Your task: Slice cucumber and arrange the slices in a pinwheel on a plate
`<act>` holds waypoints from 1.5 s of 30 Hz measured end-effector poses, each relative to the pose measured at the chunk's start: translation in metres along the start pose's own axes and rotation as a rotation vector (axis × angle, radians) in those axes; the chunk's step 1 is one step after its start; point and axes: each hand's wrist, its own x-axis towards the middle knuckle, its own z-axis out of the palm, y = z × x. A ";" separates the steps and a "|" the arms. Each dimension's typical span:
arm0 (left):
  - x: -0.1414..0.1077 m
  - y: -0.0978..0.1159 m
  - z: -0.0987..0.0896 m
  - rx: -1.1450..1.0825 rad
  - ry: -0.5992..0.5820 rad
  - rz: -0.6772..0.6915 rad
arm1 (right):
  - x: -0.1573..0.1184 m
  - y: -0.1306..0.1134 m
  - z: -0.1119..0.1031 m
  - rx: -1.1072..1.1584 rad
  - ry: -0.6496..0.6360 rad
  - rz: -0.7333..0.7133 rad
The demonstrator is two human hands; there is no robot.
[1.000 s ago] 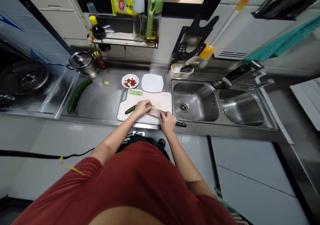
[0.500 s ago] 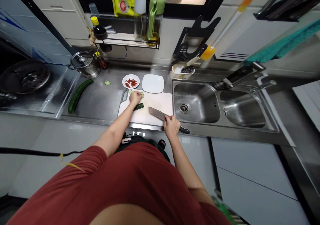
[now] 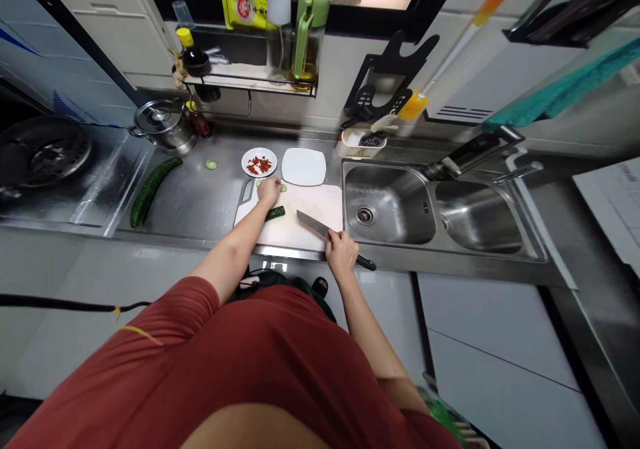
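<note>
Over the upper left of the white cutting board (image 3: pixel 315 199), my left hand (image 3: pixel 270 191) is closed among thin cucumber slices (image 3: pixel 283 188). Its fingers are bunched downward and partly hide what they grip. A cut piece of dark green cucumber (image 3: pixel 275 213) lies just below that hand, partly behind the wrist. My right hand (image 3: pixel 342 250) grips a broad kitchen knife (image 3: pixel 313 223) at the lower right of the board. The blade points up and left over the board, and the black handle end sticks out past the counter's front edge.
Behind the board stand a plate of chopped red pieces (image 3: pixel 259 163) and a white square plate (image 3: pixel 303 167). Left on the counter are a whole cucumber (image 3: pixel 153 192), a cucumber end (image 3: pixel 211 164) and a lidded pot (image 3: pixel 165 126). A double sink (image 3: pixel 390 202) adjoins the board's right side.
My left hand has shifted slightly up over the slices, still closed. The knife stays in my right hand at nearly the same spot. The whole view has moved slightly.
</note>
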 end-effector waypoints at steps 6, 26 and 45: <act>-0.004 -0.008 0.000 0.053 -0.003 0.139 | 0.000 0.001 0.002 0.022 -0.021 0.029; -0.006 -0.006 -0.003 0.007 0.021 0.097 | 0.007 -0.004 0.007 0.221 -0.051 0.094; -0.091 -0.038 -0.029 -0.060 0.161 0.099 | 0.035 -0.035 0.010 0.787 -0.035 0.116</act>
